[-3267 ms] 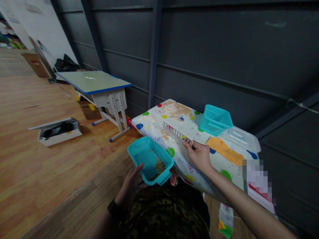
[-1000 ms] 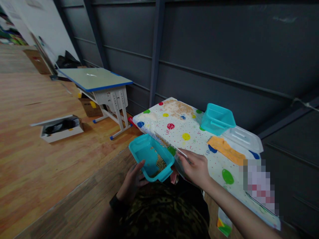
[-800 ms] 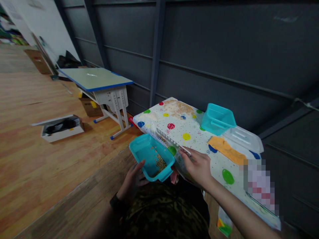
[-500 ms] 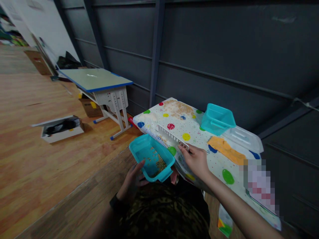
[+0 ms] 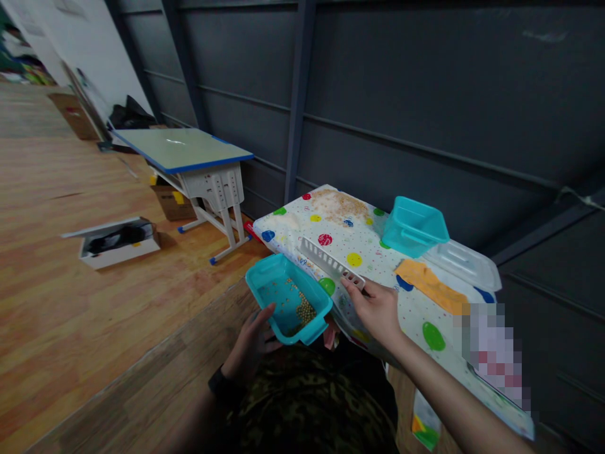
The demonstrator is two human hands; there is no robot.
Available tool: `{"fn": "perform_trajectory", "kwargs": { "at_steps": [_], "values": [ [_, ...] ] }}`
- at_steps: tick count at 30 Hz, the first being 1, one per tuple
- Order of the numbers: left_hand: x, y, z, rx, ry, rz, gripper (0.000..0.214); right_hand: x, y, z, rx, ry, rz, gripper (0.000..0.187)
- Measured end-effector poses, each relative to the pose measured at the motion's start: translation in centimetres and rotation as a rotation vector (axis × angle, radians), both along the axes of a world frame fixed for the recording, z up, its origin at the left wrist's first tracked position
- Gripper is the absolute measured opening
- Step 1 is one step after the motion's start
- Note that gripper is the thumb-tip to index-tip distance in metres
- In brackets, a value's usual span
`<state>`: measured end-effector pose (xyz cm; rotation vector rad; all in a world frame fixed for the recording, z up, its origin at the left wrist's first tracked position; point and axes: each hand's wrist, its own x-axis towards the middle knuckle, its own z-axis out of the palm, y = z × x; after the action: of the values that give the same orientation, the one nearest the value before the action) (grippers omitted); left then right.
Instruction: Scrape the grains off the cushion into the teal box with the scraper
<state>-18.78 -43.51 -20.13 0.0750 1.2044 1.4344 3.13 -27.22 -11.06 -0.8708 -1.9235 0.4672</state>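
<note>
My left hand (image 5: 254, 340) grips the left side of a teal plastic box (image 5: 270, 275), thumb over its rim and fingers underneath. The box is held at the table's near edge, with round tan beans (image 5: 306, 311) gathered in its near right corner and a few scattered. In my right hand (image 5: 378, 310) is the end of a white slotted plastic strip (image 5: 326, 260), which lies along the tabletop edge just beyond the box. Some tan grains show between strip and box. A spread of tan and whitish grains (image 5: 341, 207) covers the table's far corner.
On the balloon-print tablecloth (image 5: 373, 265) stand a second teal box (image 5: 414, 227), a clear lid (image 5: 466, 265) and an orange cloth (image 5: 431, 285). A dark panelled wall (image 5: 425, 113) rises behind. To the left are a desk (image 5: 189, 148) and an open white box (image 5: 120, 243) on the floor.
My right hand has shifted slightly right, and the strip has tilted so more of its slotted face shows. The teal box and my left hand stay nearly still.
</note>
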Motion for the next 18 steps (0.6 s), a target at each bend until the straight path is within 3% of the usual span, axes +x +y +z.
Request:
{"fn": "perform_trajectory", "kwargs": {
  "at_steps": [7,14,18],
  "values": [
    [0.2,0.0,-0.1,0.014,-0.001,0.014,0.068,0.5,-0.2,0.3,-0.001,0.01,-0.049,0.06],
    [0.2,-0.1,-0.4,0.02,0.011,0.022,0.079,1.2,-0.3,-0.3,0.024,0.038,-0.036,0.041],
    [0.3,-0.1,-0.1,0.027,0.005,0.035,0.07,1.4,-0.4,-0.8,0.086,0.046,-0.052,0.031]
  ]
}}
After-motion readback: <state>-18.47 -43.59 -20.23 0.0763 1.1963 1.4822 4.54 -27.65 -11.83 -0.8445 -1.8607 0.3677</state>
